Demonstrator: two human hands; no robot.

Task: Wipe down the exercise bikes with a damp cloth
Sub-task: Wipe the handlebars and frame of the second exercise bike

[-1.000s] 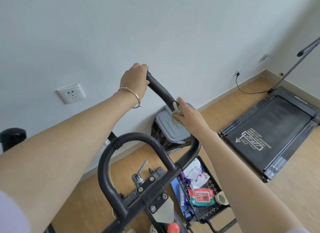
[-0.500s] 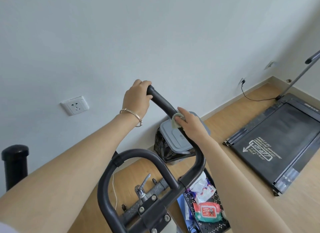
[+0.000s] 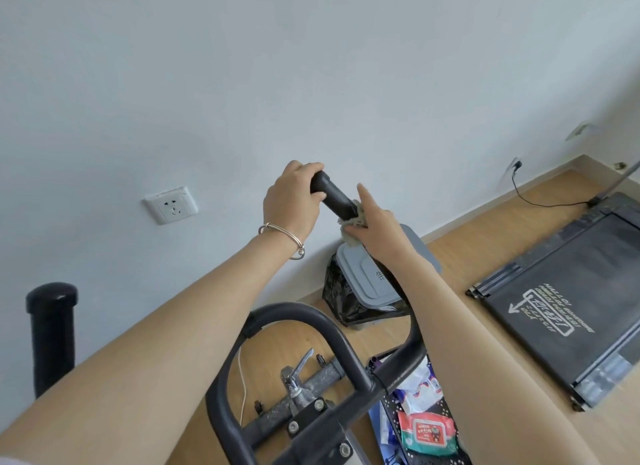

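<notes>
The exercise bike's black handlebar (image 3: pixel 329 329) loops up from the bottom centre, and its right grip (image 3: pixel 334 196) rises toward the wall. My left hand (image 3: pixel 291 201), with a silver bangle at the wrist, grips the top end of that grip. Just below it, my right hand (image 3: pixel 375 222) holds a pale, crumpled cloth (image 3: pixel 351 229) wrapped against the grip, index finger pointing up. The bike's other grip (image 3: pixel 52 333) stands at the far left.
A grey-lidded bin (image 3: pixel 367 281) with a black bag stands by the wall behind the handlebar. A black treadmill (image 3: pixel 561 305) lies on the wooden floor at right. A rack with a wipes packet (image 3: pixel 429 430) sits below. A wall socket (image 3: pixel 171 205) is at left.
My right hand has slid the cloth up the grip toward my left hand. The camera has tilted up, so the hands sit lower in view.
</notes>
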